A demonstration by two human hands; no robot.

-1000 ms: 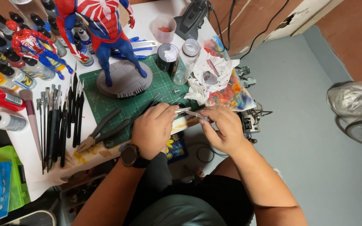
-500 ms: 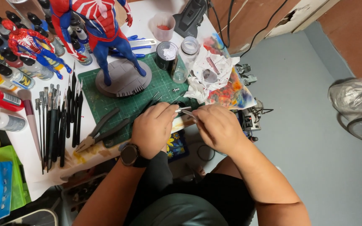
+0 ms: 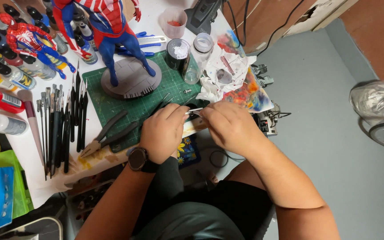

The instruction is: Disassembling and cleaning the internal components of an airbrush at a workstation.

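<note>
Grey floor stretches off beyond the right hand, and on the near side we have a crowded white tabletop (image 3: 125,13) with a green cutting mat (image 3: 174,86) on it. Only the head view to work with, so down we look.

Both hands meet at the near edge of the mat. Our left hand (image 3: 163,132), a dark watch (image 3: 138,159) at its wrist, is curled with fingertips drawn together, and our right hand (image 3: 230,126) is curled the same way facing it. Between them runs a thin silvery tool (image 3: 194,110), pinched from both sides. A small dark piece seems to sit at the fingertips, but we cannot make it out.

We judge that tool light, stiff and slick, a narrow metal thing best gripped at mid-shaft with the fingertips. Whatever sits at its tip looks tiny and easy to drop.

Just beyond the left hand lie pliers (image 3: 107,135), and further out a row of dark slender brushes and picks (image 3: 63,124). Ahead of both hands stands a red and blue figure (image 3: 112,40) on a round grey base (image 3: 132,80). Ahead of the right hand we see crumpled paper (image 3: 225,73) and a paint-smeared sheet (image 3: 250,95).
</note>
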